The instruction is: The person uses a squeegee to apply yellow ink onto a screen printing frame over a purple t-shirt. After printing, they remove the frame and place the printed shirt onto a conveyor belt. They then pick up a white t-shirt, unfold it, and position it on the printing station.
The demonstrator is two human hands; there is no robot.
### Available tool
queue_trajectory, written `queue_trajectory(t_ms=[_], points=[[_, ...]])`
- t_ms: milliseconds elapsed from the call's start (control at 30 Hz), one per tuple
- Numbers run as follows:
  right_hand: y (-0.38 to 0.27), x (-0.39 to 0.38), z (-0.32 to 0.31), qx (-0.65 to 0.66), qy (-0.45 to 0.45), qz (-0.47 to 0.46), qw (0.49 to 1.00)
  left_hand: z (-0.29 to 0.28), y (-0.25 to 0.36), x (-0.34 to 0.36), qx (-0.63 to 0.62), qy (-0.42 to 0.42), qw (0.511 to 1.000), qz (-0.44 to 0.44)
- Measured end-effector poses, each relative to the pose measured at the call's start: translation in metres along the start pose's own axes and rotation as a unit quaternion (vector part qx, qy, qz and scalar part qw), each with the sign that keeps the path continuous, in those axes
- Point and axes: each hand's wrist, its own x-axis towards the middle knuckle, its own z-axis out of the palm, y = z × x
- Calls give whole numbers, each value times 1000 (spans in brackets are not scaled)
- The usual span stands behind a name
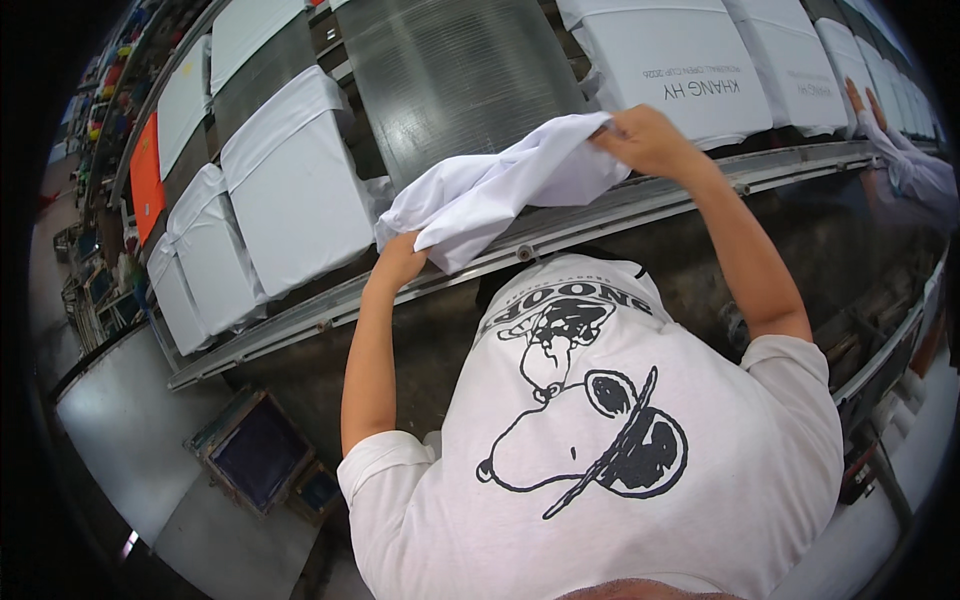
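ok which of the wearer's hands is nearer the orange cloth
Left. The left hand is right of the orange cloth, with white-covered boards between; the right hand is much farther right.

at twelve o'clock the cloth (500, 190) looks matt and creased, the board (460, 75) glossy and finely ribbed; toward two, the rail (625, 221) looks smooth metal.
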Motion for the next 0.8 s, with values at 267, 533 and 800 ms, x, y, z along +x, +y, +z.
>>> queue_trajectory(t_ms=[267, 533, 800], points=[[50, 40, 100, -210, -178, -30, 961, 13, -55, 47, 85, -51, 992, -82], [92, 73, 129, -162, -294, 125, 934, -66, -21, 20, -88, 31, 994, -62], [103, 62, 77, -256, -291, 78, 918, -37, -21, 13, 44, -20, 997, -61]])
